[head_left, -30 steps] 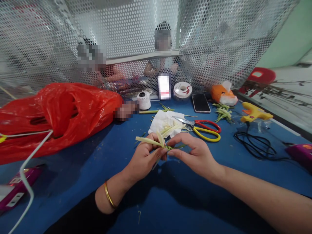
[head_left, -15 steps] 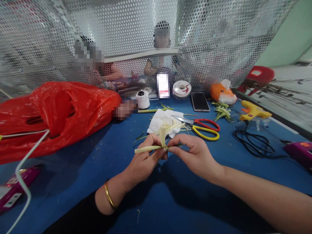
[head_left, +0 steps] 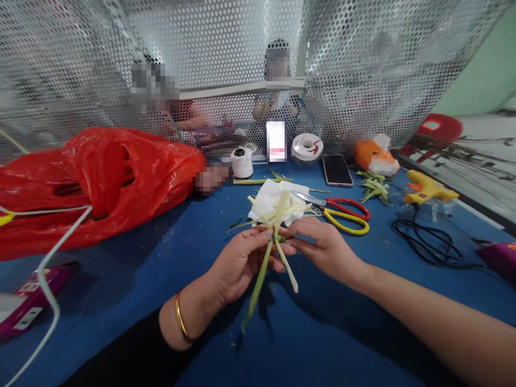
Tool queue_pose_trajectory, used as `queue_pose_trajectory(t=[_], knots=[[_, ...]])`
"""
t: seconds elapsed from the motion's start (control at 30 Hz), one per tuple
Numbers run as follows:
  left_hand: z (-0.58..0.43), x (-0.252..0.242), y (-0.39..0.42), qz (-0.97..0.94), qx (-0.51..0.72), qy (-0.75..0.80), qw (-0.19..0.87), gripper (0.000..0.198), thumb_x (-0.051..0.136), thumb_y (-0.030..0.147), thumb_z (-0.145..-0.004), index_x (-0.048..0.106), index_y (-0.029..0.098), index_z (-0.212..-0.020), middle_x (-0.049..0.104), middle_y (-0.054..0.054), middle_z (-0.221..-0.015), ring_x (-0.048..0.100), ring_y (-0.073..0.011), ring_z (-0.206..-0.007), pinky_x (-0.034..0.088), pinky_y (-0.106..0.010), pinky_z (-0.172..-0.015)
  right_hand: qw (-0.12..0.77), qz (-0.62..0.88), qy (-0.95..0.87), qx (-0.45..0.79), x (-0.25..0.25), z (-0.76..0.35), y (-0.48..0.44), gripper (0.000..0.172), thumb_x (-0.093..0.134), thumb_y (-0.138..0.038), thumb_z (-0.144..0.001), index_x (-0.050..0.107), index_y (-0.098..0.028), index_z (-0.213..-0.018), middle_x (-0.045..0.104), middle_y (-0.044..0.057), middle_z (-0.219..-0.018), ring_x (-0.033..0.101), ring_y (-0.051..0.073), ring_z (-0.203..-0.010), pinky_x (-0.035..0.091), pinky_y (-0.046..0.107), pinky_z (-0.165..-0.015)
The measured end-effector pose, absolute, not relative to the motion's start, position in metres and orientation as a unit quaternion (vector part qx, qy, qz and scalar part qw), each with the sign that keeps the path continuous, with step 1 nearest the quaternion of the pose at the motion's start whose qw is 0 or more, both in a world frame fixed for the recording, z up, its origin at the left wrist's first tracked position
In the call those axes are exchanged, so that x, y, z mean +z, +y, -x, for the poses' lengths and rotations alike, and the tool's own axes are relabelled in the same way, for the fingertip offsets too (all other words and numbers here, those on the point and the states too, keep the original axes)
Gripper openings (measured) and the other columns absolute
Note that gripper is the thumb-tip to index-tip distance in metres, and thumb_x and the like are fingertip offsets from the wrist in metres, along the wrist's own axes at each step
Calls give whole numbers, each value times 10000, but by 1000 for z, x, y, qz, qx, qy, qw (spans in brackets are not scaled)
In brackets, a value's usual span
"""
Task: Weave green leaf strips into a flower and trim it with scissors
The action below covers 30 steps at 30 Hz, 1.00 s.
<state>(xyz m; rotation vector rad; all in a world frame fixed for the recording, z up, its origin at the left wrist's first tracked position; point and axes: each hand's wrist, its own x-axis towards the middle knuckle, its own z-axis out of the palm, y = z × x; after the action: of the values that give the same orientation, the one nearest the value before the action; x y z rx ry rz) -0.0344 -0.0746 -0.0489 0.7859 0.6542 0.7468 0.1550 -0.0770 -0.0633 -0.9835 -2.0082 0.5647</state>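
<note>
The leaf strips (head_left: 260, 277), pointing to 9 o'clock before, now hang toward 6. Left hand (head_left: 242, 263) and right hand (head_left: 322, 247) pinch their pale-green crossing.

The table cover (head_left: 161, 279) is deep blue. At the left of the frame, the plastic bag (head_left: 100, 177) is bright red. The leaf strips (head_left: 259, 279) at centre are pale yellow-green. Behind them the tissue (head_left: 268, 196) is white, and the scissors (head_left: 342, 212) have one red handle and one yellow. The glue gun (head_left: 425, 188) at right is yellow, the cord (head_left: 427, 242) black. The screen (head_left: 363, 64) across the top is silver, dotted all over with round holes. At lower centre the bangle (head_left: 180, 320) is gold, the sleeve (head_left: 133, 360) black.
</note>
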Motion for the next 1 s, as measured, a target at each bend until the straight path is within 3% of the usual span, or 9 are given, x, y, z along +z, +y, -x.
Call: queue_pose_trajectory(t=[0.2,0.33,0.43,0.53,0.73,1.0], knots=[[32,-49,-80,-356,327,337,808,112,636,182,-820,650,120,-912,746,-97,-783,637,-91,-484,477,-153,-500,374,355,-849,120,-73,-157,-72,154,516,-222,-927,649,-193,-855,696,34,-802,627,174,-797,415,354,-836],[30,-46,-83,-370,344,376,777,80,636,168,-809,630,126,-877,744,-95,-741,616,-86,-450,463,-154,-482,374,346,-853,118,-72,-159,-69,189,500,-219,-931,674,-194,-862,711,49,-833,643,187,-835,414,393,-874],[29,-42,-83,-382,342,394,763,121,606,202,-836,652,109,-898,747,-116,-793,640,-101,-476,484,-177,-519,395,350,-820,221,-65,-159,-69,131,578,-251,-884,693,-215,-934,713,59,-949,630,211,-952,427,407,-909],[28,-41,-83,-393,333,395,761,215,568,279,-866,668,100,-929,744,-139,-830,661,-134,-500,508,-221,-545,425,364,-731,390,-57,-158,-73,218,632,-292,-836,687,-224,-1036,686,61,-1087,607,220,-1047,445,385,-930],[25,-47,-85,-409,285,428,754,151,684,243,-772,671,101,-821,735,-112,-713,630,-115,-445,477,-201,-492,477,411,-580,517,-55,-148,-80,151,708,-341,-752,750,-200,-720,702,17,-733,631,168,-759,487,313,-767],[27,-48,-83,-413,282,427,754,148,730,223,-692,693,96,-758,699,-74,-598,626,-123,-444,497,-214,-503,507,470,-481,539,-60,-139,-83,199,780,-361,-635,718,-175,-601,692,16,-653,593,153,-668,459,291,-680]])
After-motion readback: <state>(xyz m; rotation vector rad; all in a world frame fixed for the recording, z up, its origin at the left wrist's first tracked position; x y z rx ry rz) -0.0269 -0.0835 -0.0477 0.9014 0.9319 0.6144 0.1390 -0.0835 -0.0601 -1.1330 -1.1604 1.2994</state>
